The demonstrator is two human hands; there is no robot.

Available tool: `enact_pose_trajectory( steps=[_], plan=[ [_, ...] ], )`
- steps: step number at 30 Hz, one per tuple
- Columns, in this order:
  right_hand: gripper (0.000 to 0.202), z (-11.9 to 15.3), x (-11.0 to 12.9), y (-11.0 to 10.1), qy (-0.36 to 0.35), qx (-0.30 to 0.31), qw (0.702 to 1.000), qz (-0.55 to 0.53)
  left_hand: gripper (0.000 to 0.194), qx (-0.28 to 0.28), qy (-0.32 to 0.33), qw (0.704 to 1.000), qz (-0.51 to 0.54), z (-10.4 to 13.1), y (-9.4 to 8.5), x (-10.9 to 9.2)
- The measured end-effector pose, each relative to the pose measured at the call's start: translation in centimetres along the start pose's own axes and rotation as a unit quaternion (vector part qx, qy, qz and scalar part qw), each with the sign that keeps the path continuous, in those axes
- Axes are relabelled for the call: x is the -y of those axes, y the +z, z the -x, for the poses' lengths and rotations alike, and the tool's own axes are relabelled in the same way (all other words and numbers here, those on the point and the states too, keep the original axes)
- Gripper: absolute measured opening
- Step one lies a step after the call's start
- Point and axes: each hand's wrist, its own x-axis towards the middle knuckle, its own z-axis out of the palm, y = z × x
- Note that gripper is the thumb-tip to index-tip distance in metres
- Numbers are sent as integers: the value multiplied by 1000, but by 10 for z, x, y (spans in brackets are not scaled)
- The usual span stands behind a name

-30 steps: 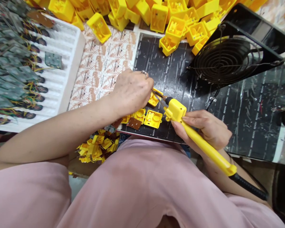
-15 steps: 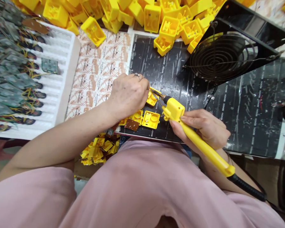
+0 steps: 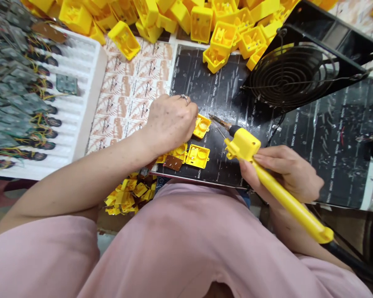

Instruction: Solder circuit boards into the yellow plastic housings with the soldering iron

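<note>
A yellow soldering iron [image 3: 287,203] with a boxy head is gripped in my right hand [image 3: 290,174], its metal tip pointing up and left. That tip stands a little to the right of a small yellow plastic housing [image 3: 202,126], apart from it. My left hand [image 3: 173,120], a ring on one finger, is closed at the housing's left edge; its fingertips are hidden behind the hand. Just below sits another open yellow housing [image 3: 198,156]. Beside that, a brown circuit board [image 3: 174,162] lies over a further yellow housing [image 3: 182,150].
Yellow casings [image 3: 124,40] are heaped along the back. At the right back, a black fan [image 3: 286,78] leans over the dark bench mat [image 3: 192,74]. On the left, a white foam tray [image 3: 90,82] carries green circuit boards with wires. More yellow parts [image 3: 127,196] lie below the bench edge.
My right hand has drawn the soldering iron back to the right and slightly down, so its tip has left the housing. My left hand has stayed nearly in place.
</note>
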Motion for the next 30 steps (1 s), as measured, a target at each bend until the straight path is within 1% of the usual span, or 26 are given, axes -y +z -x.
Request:
enact_pose_trajectory(
  steps=[2,4,6,8,10,13,18,22,25,28,30],
  plan=[
    [45,1,-6,4,-12,-34,999,16,45,8,-3,1000,-10,-1,-1,-1],
    [57,0,-9,8,-21,-69,996,44,44,1,-3,1000,-9,-1,-2,-2],
    [66,-1,-10,10,-21,-82,994,63,44,-1,-3,1000,-7,-2,-2,-1],
    [69,-2,-8,11,-9,-83,994,74,45,6,-4,1000,-9,-1,-2,-1],
    [68,-1,-7,10,2,-86,993,83,45,3,-2,1000,-9,-1,-2,0],
    [64,1,-9,9,-7,-92,992,91,43,-15,5,1000,-9,0,-1,1],
    [58,3,-13,8,-2,-83,992,96,41,2,-2,1000,-20,-1,-3,-2],
    [55,3,-11,8,13,-78,993,83,36,-13,0,999,-32,-2,-2,-1],
    [52,2,-10,8,10,-76,994,78,36,-25,7,999,-40,-2,2,0],
    [44,3,-11,8,6,-84,992,97,34,-33,9,999,-42,-2,3,-1],
    [39,4,-13,8,5,-85,990,115,35,-20,7,999,-40,-2,1,1]
  ],
)
